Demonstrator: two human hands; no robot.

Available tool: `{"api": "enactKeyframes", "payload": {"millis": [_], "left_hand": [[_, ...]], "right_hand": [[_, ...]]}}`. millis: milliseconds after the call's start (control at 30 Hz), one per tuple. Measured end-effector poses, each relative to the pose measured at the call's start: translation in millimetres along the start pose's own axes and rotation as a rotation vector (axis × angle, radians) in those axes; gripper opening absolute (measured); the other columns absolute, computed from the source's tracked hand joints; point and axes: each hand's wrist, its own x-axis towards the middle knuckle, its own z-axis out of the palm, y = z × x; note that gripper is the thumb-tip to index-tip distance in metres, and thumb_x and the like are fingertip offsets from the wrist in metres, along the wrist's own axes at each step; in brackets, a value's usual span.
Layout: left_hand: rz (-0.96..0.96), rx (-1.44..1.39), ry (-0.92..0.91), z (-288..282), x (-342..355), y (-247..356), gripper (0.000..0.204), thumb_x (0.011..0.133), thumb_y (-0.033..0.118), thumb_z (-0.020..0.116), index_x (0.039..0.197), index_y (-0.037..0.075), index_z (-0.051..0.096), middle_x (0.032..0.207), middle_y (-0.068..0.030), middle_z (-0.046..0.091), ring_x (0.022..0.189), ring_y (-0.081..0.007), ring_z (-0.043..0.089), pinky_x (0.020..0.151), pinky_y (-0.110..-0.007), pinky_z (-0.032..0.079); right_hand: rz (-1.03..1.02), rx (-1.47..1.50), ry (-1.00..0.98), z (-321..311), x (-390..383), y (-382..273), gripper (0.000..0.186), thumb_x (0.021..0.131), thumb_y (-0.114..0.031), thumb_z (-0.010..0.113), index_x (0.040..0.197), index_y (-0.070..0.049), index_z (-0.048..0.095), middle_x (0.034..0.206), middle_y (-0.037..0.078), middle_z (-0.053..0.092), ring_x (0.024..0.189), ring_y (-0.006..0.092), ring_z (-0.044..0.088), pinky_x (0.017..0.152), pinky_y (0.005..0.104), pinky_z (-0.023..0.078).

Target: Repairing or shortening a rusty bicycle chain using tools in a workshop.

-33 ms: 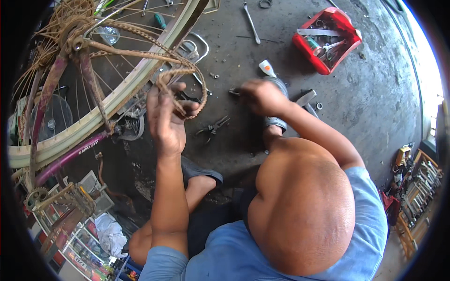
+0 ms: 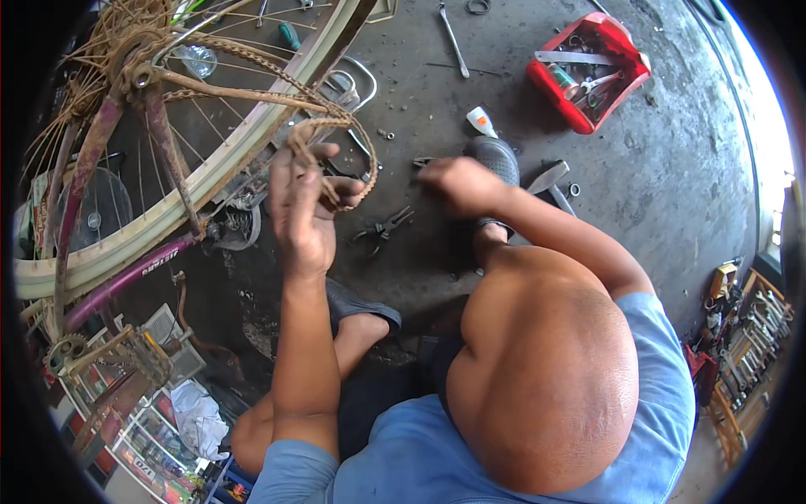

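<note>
My left hand (image 2: 304, 206) is closed on a rusty bicycle chain (image 2: 371, 160), which loops around the fingers and runs back toward the upturned rear wheel (image 2: 225, 160). Fist-like and blurred, my right hand (image 2: 466, 185) is over the floor near my sandal (image 2: 494, 160). The metal tip of a tool (image 2: 423, 160) shows beside its fingers; whether the hand holds it cannot be made out. On the floor between my hands lies a pair of pliers (image 2: 382, 231). A hammer (image 2: 550, 178) lies right of the sandal.
A red bin (image 2: 579, 126) holds wrenches and a can. A long wrench (image 2: 453, 42), a white-capped tube (image 2: 481, 122) and a ring (image 2: 574, 190) lie on the floor. The purple bicycle frame (image 2: 126, 281) stands left; a wrench rack (image 2: 760, 336) is at right.
My right hand has shifted slightly left and nearer to me, while the tool tip beside it stays about in place. My left hand keeps the chain, its fingers slightly shifted.
</note>
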Motion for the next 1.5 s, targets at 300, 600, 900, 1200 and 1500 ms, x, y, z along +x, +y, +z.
{"api": "enactKeyframes", "payload": {"millis": [300,600,900,1200,1500], "left_hand": [[-0.162,0.019,-0.190,38,-13,-1,0.058,0.099,-0.004,0.052,0.154,0.001,0.035,0.129,-0.0223,0.063,0.107,-0.0317,0.071,0.094,-0.040,0.060],[-0.193,-0.108,-0.188,40,-1,-7,0.066,0.091,0.001,0.072,0.150,0.005,0.044,0.117,-0.0193,0.069,0.097,-0.0302,0.075,0.082,-0.039,0.065],[0.146,-0.098,-0.230,57,3,-18,0.051,0.088,-0.009,0.071,0.135,0.006,0.058,0.114,-0.0161,0.071,0.102,-0.0312,0.073,0.093,-0.045,0.062],[0.301,-0.154,-0.262,55,-6,-9,0.048,0.091,-0.013,0.064,0.136,0.004,0.059,0.125,-0.0173,0.069,0.116,-0.0326,0.067,0.108,-0.053,0.050],[0.305,-0.242,-0.227,67,-7,5,0.051,0.090,-0.012,0.067,0.138,0.000,0.057,0.128,-0.0188,0.068,0.114,-0.0304,0.069,0.101,-0.042,0.056]], "right_hand": [[-0.348,0.337,0.012,180,77,9,0.040,0.101,-0.035,0.053,0.138,-0.019,0.060,0.127,0.015,0.067,0.122,0.0329,0.062,0.102,0.0493,0.050],[-0.412,-0.230,0.053,100,40,3,0.030,0.084,-0.019,0.063,0.113,-0.016,0.068,0.101,0.008,0.067,0.103,0.0285,0.067,0.087,0.0464,0.056],[0.096,-0.337,-0.355,77,8,-10,0.040,0.102,-0.034,0.053,0.141,-0.025,0.058,0.146,0.021,0.036,0.125,0.0400,0.053,0.096,0.0464,0.055],[0.203,0.029,-0.022,82,14,0,0.078,0.072,-0.015,0.079,0.140,-0.004,0.043,0.133,0.027,0.049,0.115,0.0411,0.061,0.098,0.0471,0.052],[0.497,1.947,-0.017,-32,-29,-29,0.064,0.080,0.000,0.063,0.140,-0.008,0.043,0.110,0.013,0.066,0.086,0.0245,0.068,0.071,0.0336,0.056]]}}
